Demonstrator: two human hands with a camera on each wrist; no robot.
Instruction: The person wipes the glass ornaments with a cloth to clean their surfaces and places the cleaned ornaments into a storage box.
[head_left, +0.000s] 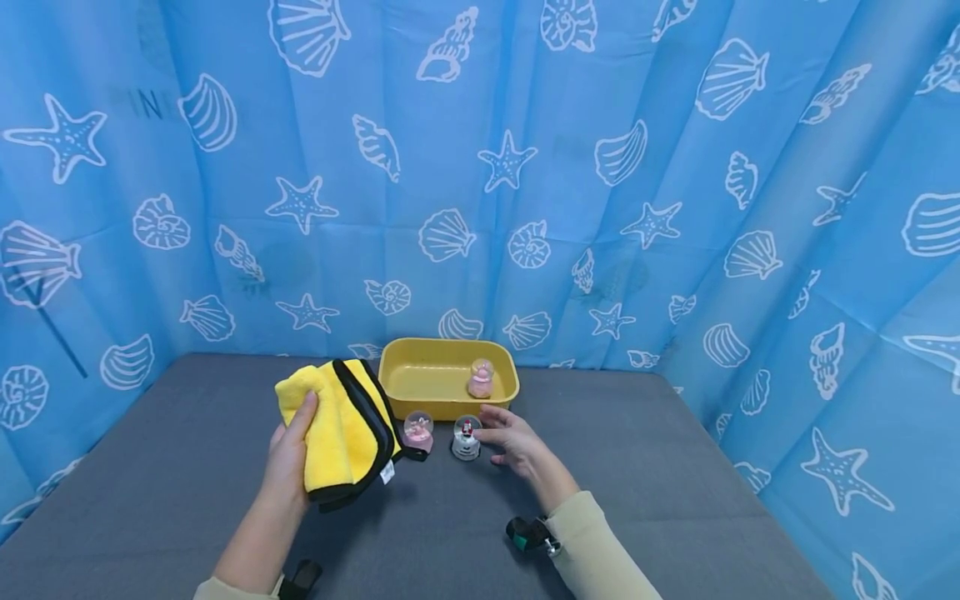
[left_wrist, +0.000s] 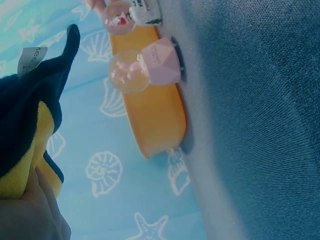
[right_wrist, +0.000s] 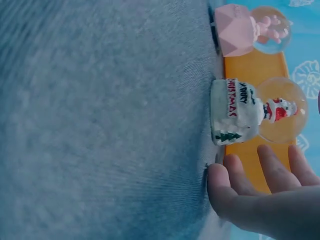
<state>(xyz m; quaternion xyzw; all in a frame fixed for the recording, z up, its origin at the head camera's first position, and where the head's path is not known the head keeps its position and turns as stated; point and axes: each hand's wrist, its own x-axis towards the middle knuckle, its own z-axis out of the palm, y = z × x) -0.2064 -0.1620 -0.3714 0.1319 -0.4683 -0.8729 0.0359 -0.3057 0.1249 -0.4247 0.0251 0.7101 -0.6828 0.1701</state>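
My left hand (head_left: 291,454) grips a folded yellow cloth (head_left: 333,429) with black edging and a small white tag, raised above the table. In the left wrist view the cloth (left_wrist: 42,130) bunches over the fingers. A snow globe (head_left: 467,438) with a Santa figure and a white "Merry Christmas" base stands upright on the table. My right hand (head_left: 521,446) is at its right side, fingers loosely extended toward it; in the right wrist view the fingertips are close beside the Santa globe (right_wrist: 237,112). Left of it stands a snow globe with a pink faceted base (head_left: 418,433).
Behind the two globes sits a yellow rectangular bin (head_left: 427,407), with another pink snow globe (head_left: 481,379) inside at its right end. A grey cloth covers the table (head_left: 420,542). A blue shell-patterned curtain (head_left: 480,208) hangs along the back and right.
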